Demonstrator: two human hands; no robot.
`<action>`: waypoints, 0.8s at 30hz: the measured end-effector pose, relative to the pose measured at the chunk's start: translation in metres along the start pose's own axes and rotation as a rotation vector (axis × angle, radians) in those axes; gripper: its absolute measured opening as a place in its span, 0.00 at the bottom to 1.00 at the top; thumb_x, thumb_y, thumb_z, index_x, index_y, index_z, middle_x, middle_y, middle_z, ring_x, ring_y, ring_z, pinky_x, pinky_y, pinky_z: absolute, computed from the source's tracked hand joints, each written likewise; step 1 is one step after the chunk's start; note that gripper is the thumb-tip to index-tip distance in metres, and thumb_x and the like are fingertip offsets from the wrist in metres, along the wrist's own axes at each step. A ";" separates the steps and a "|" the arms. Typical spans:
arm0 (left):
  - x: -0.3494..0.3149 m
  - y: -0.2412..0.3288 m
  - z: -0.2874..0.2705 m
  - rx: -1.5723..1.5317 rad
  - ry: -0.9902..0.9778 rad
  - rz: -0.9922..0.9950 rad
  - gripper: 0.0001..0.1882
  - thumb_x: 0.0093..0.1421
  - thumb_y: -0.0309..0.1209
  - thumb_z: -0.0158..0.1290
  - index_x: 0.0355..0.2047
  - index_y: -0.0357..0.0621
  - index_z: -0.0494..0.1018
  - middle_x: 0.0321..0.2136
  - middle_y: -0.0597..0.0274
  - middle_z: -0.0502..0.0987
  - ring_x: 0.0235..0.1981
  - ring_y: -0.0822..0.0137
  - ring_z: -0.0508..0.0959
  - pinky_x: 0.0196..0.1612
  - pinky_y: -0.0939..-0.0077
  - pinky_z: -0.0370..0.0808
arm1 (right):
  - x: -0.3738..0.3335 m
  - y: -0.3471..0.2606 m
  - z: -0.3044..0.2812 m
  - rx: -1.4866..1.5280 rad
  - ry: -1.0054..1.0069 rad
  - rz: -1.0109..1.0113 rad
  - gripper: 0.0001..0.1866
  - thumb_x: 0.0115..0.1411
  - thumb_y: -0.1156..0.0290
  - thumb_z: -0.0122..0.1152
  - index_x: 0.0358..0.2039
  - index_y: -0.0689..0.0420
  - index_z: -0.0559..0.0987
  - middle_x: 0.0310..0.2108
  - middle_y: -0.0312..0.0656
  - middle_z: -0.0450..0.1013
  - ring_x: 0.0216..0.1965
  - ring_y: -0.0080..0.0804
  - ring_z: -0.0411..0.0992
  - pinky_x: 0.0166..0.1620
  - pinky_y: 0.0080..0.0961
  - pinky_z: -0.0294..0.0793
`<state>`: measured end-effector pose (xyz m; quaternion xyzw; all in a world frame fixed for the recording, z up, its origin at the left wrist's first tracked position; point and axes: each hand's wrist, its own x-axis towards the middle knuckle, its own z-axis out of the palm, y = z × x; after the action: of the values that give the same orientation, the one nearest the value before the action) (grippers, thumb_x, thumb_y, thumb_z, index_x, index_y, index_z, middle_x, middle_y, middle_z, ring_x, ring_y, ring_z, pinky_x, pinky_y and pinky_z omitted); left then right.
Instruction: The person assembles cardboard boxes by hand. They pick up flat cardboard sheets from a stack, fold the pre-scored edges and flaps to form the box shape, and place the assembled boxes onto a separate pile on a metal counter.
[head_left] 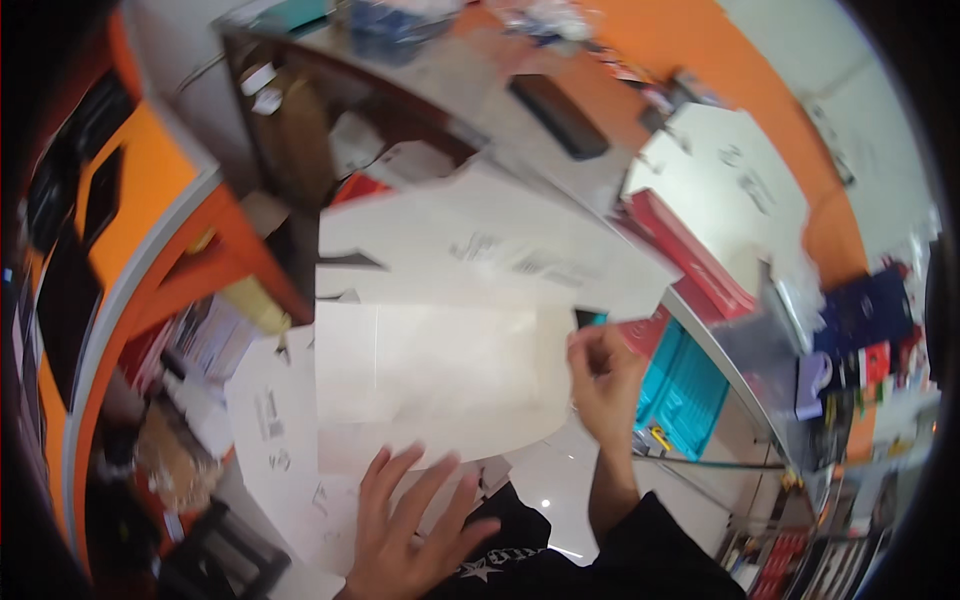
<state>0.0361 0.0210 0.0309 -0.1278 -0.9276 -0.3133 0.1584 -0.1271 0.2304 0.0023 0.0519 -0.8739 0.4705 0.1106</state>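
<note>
A large white cardboard box blank (440,370), with cut slots on its left side and blurred dark print on its far panel, spreads out in front of me. My right hand (607,380) is closed at its right edge, thumb and fingers curled together against the board. Just behind that hand shows a red panel (645,332); whether it belongs to the same blank I cannot tell. Over the near edge of the board, my left hand (415,520) is open with fingers spread. Another printed white blank (268,420) lies lower left, partly under the first.
A stack of white blanks with red edges (735,180) lies on the table at the right, near a dark oblong case (558,115). A turquoise crate (685,390) sits below the table edge. To the left curves an orange desk with a grey edge (140,290).
</note>
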 end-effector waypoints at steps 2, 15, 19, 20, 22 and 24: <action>0.001 0.002 -0.006 -0.043 0.137 0.062 0.30 0.51 0.45 0.67 0.51 0.45 0.74 0.48 0.53 0.74 0.55 0.45 0.69 0.57 0.43 0.67 | 0.038 -0.013 -0.047 -0.127 0.180 -0.180 0.03 0.59 0.79 0.61 0.28 0.62 0.76 0.20 0.32 0.73 0.19 0.15 0.67 0.24 0.14 0.64; -0.007 -0.030 0.055 -0.260 0.083 -0.066 0.27 0.44 0.27 0.68 0.48 0.41 0.75 0.49 0.56 0.73 0.52 0.47 0.70 0.52 0.53 0.69 | 0.178 0.052 -0.248 -0.974 0.198 -0.145 0.11 0.46 0.76 0.60 0.31 0.67 0.80 0.27 0.57 0.78 0.31 0.48 0.79 0.38 0.36 0.76; -0.019 -0.040 0.050 -0.196 0.083 -0.152 0.25 0.46 0.25 0.66 0.48 0.40 0.75 0.49 0.52 0.72 0.52 0.46 0.70 0.54 0.52 0.68 | 0.174 0.056 -0.245 -0.973 0.234 -0.060 0.10 0.47 0.78 0.60 0.32 0.66 0.79 0.31 0.55 0.78 0.35 0.51 0.78 0.40 0.39 0.76; -0.026 -0.048 0.046 -0.179 0.085 -0.158 0.25 0.46 0.25 0.66 0.48 0.40 0.75 0.49 0.52 0.72 0.52 0.46 0.70 0.54 0.52 0.68 | 0.175 0.054 -0.240 -1.020 0.211 -0.001 0.11 0.47 0.78 0.61 0.33 0.65 0.79 0.34 0.54 0.78 0.38 0.51 0.77 0.42 0.39 0.75; -0.036 -0.071 0.042 -0.002 0.143 -0.410 0.29 0.50 0.26 0.64 0.53 0.38 0.71 0.54 0.47 0.67 0.56 0.43 0.66 0.58 0.50 0.64 | 0.170 0.044 -0.240 -1.127 0.173 -0.044 0.11 0.49 0.76 0.63 0.35 0.65 0.79 0.36 0.53 0.77 0.41 0.51 0.76 0.44 0.39 0.75; -0.049 -0.097 0.034 0.122 0.194 -0.575 0.33 0.52 0.33 0.65 0.56 0.36 0.67 0.57 0.43 0.63 0.59 0.40 0.62 0.61 0.49 0.61 | 0.174 0.031 -0.226 -1.216 0.116 -0.125 0.12 0.50 0.75 0.65 0.36 0.64 0.79 0.39 0.52 0.76 0.44 0.50 0.74 0.45 0.39 0.74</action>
<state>0.0411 -0.0392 -0.0660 0.1801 -0.9234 -0.2998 0.1582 -0.2689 0.4376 0.1398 0.0049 -0.9737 -0.1177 0.1951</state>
